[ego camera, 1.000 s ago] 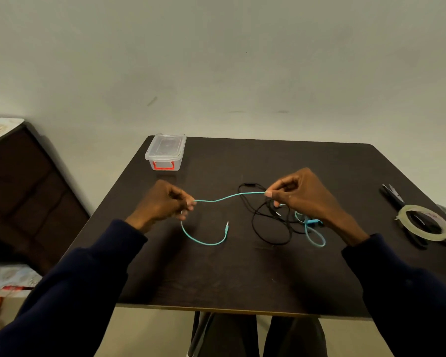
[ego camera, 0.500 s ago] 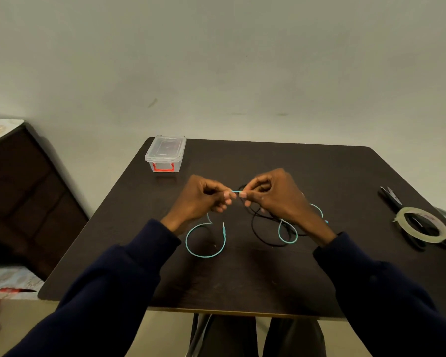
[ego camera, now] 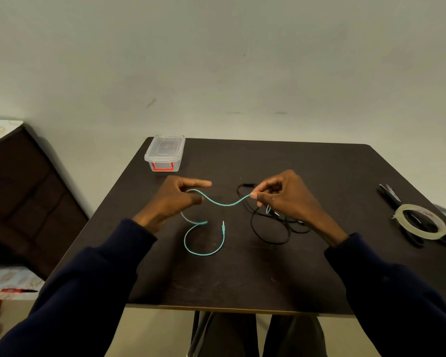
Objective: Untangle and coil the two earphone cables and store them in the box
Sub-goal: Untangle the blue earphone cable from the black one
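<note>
While the closed box (ego camera: 164,153) sits upper left of centre, the left hand (ego camera: 175,199) holds the teal cable (ego camera: 224,203) between thumb and fingers, index straight out. It sags across mid-frame to the right hand (ego camera: 286,199), which pinches it above the black cable (ego camera: 268,228) tangle.

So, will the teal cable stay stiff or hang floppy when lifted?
Probably floppy: the teal cable sags between the left hand and right hand. Its loose end curls on the table, so coils may spring open.
</note>
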Demonstrator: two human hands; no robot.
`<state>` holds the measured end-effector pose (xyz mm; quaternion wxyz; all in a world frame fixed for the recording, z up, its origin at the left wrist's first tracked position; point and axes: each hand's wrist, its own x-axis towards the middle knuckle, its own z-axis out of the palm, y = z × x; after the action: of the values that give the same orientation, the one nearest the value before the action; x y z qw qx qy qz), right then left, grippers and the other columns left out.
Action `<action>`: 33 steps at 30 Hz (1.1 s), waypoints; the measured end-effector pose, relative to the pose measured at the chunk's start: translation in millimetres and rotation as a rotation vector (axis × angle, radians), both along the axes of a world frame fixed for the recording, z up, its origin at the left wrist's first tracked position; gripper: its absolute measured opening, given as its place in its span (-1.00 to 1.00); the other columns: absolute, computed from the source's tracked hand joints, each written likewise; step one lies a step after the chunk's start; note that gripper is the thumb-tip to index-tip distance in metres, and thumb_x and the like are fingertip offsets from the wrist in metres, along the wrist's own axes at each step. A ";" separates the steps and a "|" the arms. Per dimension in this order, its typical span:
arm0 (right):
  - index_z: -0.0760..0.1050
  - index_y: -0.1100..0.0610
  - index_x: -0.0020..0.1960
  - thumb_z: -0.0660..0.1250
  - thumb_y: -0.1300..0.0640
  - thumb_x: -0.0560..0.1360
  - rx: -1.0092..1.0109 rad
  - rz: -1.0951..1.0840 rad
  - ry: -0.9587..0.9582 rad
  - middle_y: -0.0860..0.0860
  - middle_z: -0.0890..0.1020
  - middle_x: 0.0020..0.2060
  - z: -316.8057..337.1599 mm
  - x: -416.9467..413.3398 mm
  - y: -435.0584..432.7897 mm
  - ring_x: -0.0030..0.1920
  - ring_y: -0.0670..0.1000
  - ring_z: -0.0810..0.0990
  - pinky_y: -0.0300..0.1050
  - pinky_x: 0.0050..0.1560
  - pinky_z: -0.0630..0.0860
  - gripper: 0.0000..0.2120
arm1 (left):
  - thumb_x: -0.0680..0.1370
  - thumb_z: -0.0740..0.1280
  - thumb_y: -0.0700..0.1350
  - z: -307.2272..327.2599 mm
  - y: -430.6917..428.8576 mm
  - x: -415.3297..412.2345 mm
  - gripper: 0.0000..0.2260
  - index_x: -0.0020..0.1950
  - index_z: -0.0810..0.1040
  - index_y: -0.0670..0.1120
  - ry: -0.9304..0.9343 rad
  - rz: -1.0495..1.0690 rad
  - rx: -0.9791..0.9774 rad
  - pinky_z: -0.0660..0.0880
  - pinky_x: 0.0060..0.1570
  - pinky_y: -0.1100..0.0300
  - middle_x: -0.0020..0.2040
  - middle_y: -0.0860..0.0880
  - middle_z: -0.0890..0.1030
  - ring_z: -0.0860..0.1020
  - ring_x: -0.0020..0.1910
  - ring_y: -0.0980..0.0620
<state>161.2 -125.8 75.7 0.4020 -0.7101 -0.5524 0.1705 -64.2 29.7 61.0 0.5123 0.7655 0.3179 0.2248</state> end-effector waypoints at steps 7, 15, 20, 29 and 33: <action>0.73 0.10 -0.19 0.51 0.16 0.47 -0.046 -0.007 -0.050 -0.04 0.71 -0.39 10.7 -18.3 16.6 -0.39 -0.14 0.66 -0.25 -0.34 0.56 -0.93 | 0.44 0.50 -0.38 29.8 -13.8 27.2 -0.51 0.34 0.57 -0.11 0.085 -0.444 -0.145 0.56 0.27 0.06 0.21 -0.07 0.68 0.63 0.24 -0.02; 0.63 0.28 -0.21 0.54 0.17 0.47 -0.044 -0.085 0.140 0.12 0.70 -0.41 11.5 -15.8 9.9 -0.36 0.07 0.73 -0.11 -0.32 0.67 -0.81 | 0.45 0.33 -0.57 23.7 -7.4 28.2 -0.33 0.48 0.35 -0.11 0.093 -0.626 -0.265 0.56 0.23 0.05 0.34 -0.16 0.58 0.56 0.34 -0.09; 0.63 0.26 -0.17 0.53 0.10 0.47 -0.026 -0.124 0.124 0.11 0.69 -0.42 9.7 -14.1 11.1 -0.48 0.01 0.67 -0.23 -0.50 0.53 -0.78 | 0.43 0.23 -0.63 8.0 -11.4 24.4 -0.44 0.29 0.54 -0.16 -0.052 -0.491 -0.268 0.58 0.22 0.13 0.25 -0.21 0.62 0.59 0.27 -0.13; 0.72 0.13 -0.18 0.52 0.06 0.47 -0.080 -0.101 0.097 0.06 0.71 -0.38 -2.6 8.8 0.0 -0.44 0.02 0.61 -0.14 -0.36 0.57 -0.86 | 0.10 0.72 0.12 -18.7 10.8 -3.7 -0.15 0.32 0.54 -0.07 -0.100 -0.360 -0.498 0.54 0.27 0.13 0.34 -0.05 0.59 0.56 0.32 0.06; 0.72 0.15 -0.16 0.52 0.10 0.48 -0.075 -0.125 0.092 0.06 0.71 -0.38 -5.8 14.9 -6.6 -0.43 0.00 0.62 -0.20 -0.39 0.53 -0.89 | 0.25 0.40 0.51 -34.2 17.1 -1.9 -0.27 0.09 0.73 -0.06 -0.067 -0.127 -0.331 0.48 0.33 0.02 0.23 -0.06 0.67 0.58 0.27 0.01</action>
<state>176.0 -132.4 69.8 0.4097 -0.7491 -0.4812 0.1983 -66.1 46.9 26.8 0.6547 0.6814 0.2844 0.1620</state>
